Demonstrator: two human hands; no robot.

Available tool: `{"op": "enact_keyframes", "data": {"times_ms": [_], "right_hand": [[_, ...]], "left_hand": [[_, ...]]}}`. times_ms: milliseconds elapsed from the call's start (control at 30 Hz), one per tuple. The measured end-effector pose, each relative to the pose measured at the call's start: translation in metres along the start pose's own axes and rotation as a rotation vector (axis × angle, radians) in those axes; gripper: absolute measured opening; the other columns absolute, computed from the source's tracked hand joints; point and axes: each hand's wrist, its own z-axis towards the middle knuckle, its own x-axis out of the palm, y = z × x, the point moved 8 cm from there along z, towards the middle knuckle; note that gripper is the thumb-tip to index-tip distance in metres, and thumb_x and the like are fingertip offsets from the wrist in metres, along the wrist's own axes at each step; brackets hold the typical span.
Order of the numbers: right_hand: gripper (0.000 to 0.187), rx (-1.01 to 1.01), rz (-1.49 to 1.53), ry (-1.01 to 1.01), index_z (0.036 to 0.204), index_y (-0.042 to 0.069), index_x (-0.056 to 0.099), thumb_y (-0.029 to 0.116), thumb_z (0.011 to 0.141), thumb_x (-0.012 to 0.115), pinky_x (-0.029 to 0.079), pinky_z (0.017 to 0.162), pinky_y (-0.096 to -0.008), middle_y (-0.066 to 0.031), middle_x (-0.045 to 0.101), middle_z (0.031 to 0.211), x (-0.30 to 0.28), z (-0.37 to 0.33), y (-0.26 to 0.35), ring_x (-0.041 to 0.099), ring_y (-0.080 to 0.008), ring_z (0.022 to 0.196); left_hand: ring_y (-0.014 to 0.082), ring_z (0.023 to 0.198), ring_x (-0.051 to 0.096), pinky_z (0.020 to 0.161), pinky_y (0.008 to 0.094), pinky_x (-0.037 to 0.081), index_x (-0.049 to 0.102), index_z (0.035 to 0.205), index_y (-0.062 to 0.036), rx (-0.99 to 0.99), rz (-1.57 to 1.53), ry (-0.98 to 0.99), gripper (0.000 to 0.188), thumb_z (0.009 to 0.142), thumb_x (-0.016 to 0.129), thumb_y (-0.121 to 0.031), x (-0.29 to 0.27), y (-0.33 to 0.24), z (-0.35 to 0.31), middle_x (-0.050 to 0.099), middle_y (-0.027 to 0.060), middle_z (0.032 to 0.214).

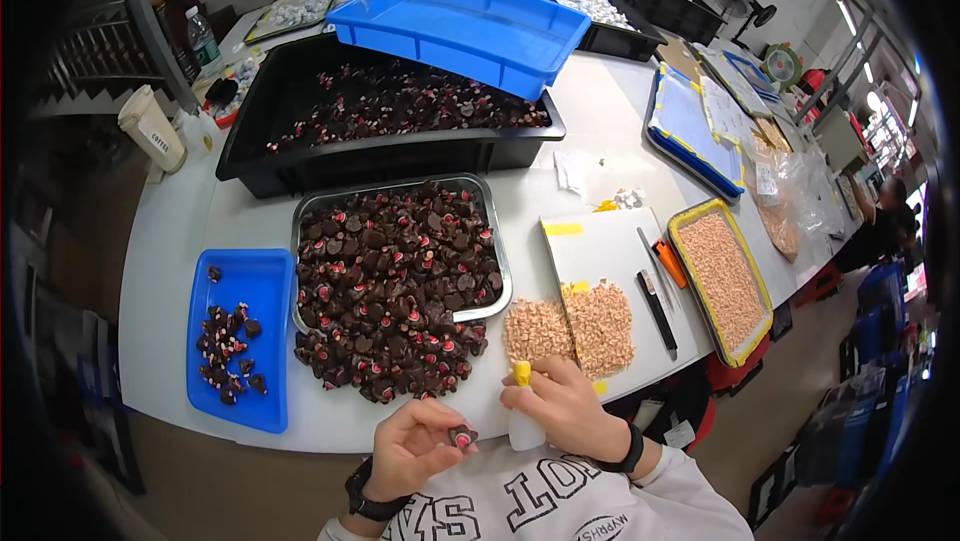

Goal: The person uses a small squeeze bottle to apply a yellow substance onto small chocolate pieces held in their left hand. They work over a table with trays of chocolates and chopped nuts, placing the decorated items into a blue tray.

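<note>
My left hand (pixel 408 441) pinches a small dark brown piece (pixel 462 437) with a pink-red spot between thumb and fingers. In my right hand (pixel 568 409) is a white squeeze bottle (pixel 526 433) whose tip is wrapped in yellow. Both hands are close together at the table's near edge. Just beyond the left one lies a heap of similar dark pieces (pixel 385 359), spilling out of a metal tray (pixel 507 276) full of them. Small beige bits (pixel 538 329) are piled beyond my right hand, beside more on a white board (pixel 560 261).
A blue tray (pixel 283 341) with several dark pieces stands at left. Behind the metal tray, a large black bin (pixel 400 151) carries a tilted blue tray (pixel 450 26). At right lie a black pen (pixel 657 311), an orange-handled knife (pixel 670 263) and a yellow-edged tray (pixel 765 326) of beige bits.
</note>
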Motion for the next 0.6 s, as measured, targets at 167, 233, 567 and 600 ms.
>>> {"op": "enact_keyframes", "data": {"times_ms": [167,233,567,600], "right_hand": [[0.024,0.021,0.026,0.080,0.094,0.011,0.054,0.013,0.070,0.051,0.038,0.066,-0.0316,-0.0034,0.049,0.076,0.017,-0.001,0.002,0.048,-0.0206,0.078],[0.024,0.014,0.030,0.072,0.094,0.011,0.054,0.013,0.070,0.051,0.038,0.065,-0.0319,-0.0036,0.049,0.075,0.018,0.000,0.003,0.048,-0.0210,0.078],[0.020,0.001,0.545,-0.188,0.080,0.009,0.059,0.007,0.060,0.062,0.035,0.064,-0.0304,-0.0047,0.060,0.083,-0.032,-0.003,0.009,0.051,-0.0207,0.070],[0.018,-0.015,0.600,-0.222,0.078,0.009,0.058,0.007,0.060,0.063,0.035,0.064,-0.0303,-0.0048,0.061,0.084,-0.033,-0.002,0.010,0.052,-0.0204,0.070]], "left_hand": [[0.0183,0.088,0.056,0.078,0.0327,0.050,0.051,0.104,0.0071,-0.033,0.009,0.014,0.030,0.078,0.065,0.000,0.000,0.003,-0.002,0.053,0.0146,0.100],[0.0168,0.089,0.056,0.078,0.0291,0.048,0.052,0.105,0.0077,-0.053,0.016,0.008,0.032,0.078,0.066,0.000,-0.002,0.005,-0.005,0.053,0.0133,0.099],[0.0120,0.090,0.056,0.078,0.0254,0.047,0.046,0.120,0.0047,-0.354,0.163,0.029,0.047,0.076,0.065,0.004,0.006,0.022,-0.007,0.055,0.0094,0.103],[0.0118,0.090,0.056,0.078,0.0254,0.047,0.044,0.122,0.0042,-0.361,0.184,0.092,0.050,0.077,0.065,0.005,0.013,0.022,-0.005,0.055,0.0096,0.105]]}}
